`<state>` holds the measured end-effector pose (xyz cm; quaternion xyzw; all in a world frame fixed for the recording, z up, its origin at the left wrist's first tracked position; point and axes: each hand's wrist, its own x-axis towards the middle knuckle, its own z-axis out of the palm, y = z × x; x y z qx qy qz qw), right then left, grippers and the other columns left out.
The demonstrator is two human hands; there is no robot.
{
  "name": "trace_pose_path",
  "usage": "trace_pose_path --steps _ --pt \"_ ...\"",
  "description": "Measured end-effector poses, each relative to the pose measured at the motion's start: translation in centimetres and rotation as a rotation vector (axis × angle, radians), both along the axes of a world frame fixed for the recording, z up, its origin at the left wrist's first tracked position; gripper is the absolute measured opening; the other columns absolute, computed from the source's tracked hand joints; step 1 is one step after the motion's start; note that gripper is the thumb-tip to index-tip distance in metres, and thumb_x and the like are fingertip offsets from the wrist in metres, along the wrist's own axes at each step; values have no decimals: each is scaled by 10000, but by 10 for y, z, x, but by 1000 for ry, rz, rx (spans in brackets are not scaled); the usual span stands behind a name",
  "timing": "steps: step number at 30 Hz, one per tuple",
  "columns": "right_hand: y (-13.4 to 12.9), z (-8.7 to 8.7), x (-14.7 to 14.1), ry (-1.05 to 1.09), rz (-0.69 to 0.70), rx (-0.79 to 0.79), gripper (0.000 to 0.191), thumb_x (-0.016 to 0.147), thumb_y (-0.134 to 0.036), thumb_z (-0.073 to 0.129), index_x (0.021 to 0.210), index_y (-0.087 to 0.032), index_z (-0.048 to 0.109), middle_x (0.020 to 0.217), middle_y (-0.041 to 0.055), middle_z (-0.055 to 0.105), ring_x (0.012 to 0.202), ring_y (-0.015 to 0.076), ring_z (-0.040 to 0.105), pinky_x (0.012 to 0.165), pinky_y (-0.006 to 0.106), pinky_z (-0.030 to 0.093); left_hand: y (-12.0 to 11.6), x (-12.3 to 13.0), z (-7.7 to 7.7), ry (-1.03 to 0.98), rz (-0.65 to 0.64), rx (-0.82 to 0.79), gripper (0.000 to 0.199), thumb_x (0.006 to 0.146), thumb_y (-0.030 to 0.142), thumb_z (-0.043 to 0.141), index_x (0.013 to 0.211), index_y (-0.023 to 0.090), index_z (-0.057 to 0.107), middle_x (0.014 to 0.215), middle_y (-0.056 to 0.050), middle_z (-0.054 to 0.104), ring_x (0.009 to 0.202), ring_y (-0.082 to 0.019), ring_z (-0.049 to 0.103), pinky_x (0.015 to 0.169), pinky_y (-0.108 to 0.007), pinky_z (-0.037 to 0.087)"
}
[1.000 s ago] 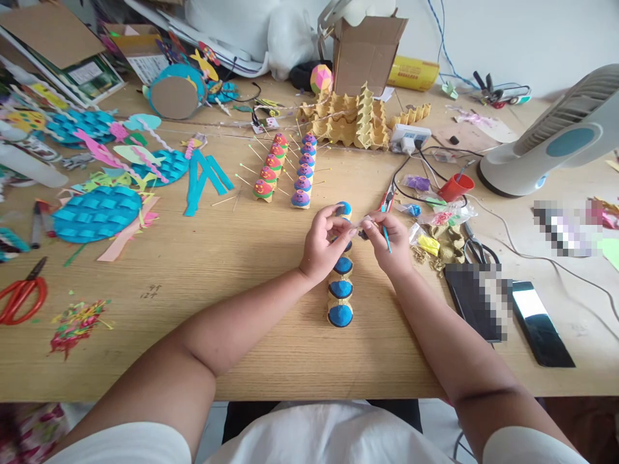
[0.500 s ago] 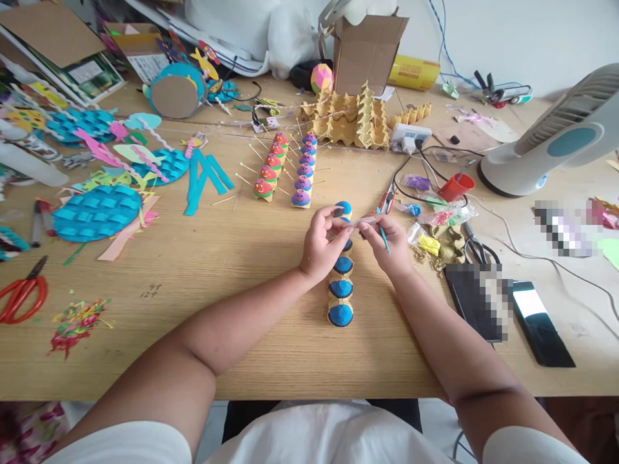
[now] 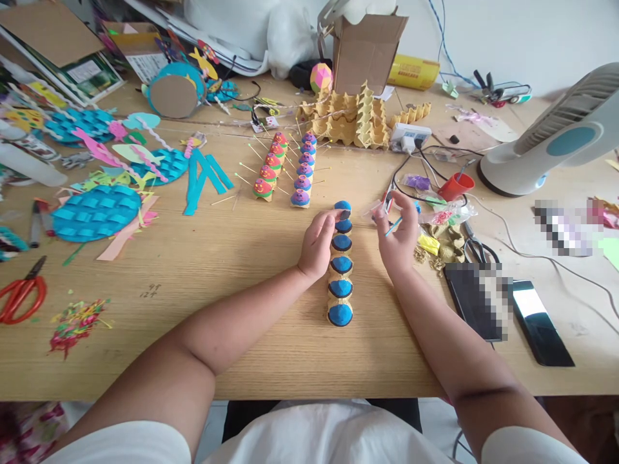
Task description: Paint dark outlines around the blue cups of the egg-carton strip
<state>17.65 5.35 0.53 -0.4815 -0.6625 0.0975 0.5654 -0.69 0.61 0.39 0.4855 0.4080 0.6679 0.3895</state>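
Observation:
A strip of egg-carton cups topped with blue clay (image 3: pixel 341 288) lies lengthwise on the table in front of me. Beside its far end, my left hand (image 3: pixel 318 243) pinches a small dark piece (image 3: pixel 343 214) between thumb and fingertips. My right hand (image 3: pixel 399 233), to the right of the strip, has a thin blue stick (image 3: pixel 393 226) held across its fingers. A clear plastic wrapper (image 3: pixel 372 211) is at its fingertips. Farther back stand two decorated strips, one red and green (image 3: pixel 268 173), one purple and blue (image 3: pixel 304 169), with pins sticking out.
Scissors with red handles (image 3: pixel 22 293) lie at the left, near blue woven paper pieces (image 3: pixel 97 214). To the right are a red cup (image 3: pixel 456 187), a white fan (image 3: pixel 546 145), black scissors (image 3: pixel 476 248) and a phone (image 3: pixel 541 322). Egg cartons (image 3: pixel 338 119) sit behind.
My hands have moved apart. The right one went right with the blue stick and the clear wrapper, while the left stayed near the strip, now showing a dark piece at its fingertips.

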Motion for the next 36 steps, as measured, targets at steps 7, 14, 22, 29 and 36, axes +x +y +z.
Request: trace_pose_path --steps 7,14,22,29,36 --pt "-16 4 -14 -20 342 -102 569 1030 -511 665 1548 -325 517 1619 117 599 1564 311 531 1312 604 438 -3 -1 0 85 -30 4 695 1051 786 402 1090 221 805 1228 -115 802 1235 -273 702 1092 -446 545" --pt "-15 4 -11 -2 380 -144 597 1019 -511 681 1558 -322 506 1655 115 566 1598 302 494 1357 598 381 -5 -3 3 124 -42 52 672 1064 756 414 1094 229 831 1202 -103 803 1222 -272 698 1136 -463 529" --pt "-14 3 -13 13 368 -166 605 1009 -538 691 1545 -323 514 1652 120 569 1597 298 495 1363 597 372 -5 -4 5 170 -43 29 707 1061 765 392 1078 242 868 1182 -106 792 1234 -299 679 1193 -494 485" --pt "-15 3 -13 49 394 -224 665 982 -613 704 1549 -329 502 1681 126 540 1603 296 491 1363 598 368 -2 -3 2 85 -36 -9 705 1027 806 439 1035 241 862 1188 -106 803 1230 -290 695 1181 -483 506" --pt "-17 4 -15 111 438 -252 684 972 -653 697 1547 -343 495 1694 120 531 1587 305 505 1349 607 378 1 -1 -4 8 -23 -30 682 1054 766 438 1126 220 840 1264 -114 797 1278 -277 688 1179 -463 502"
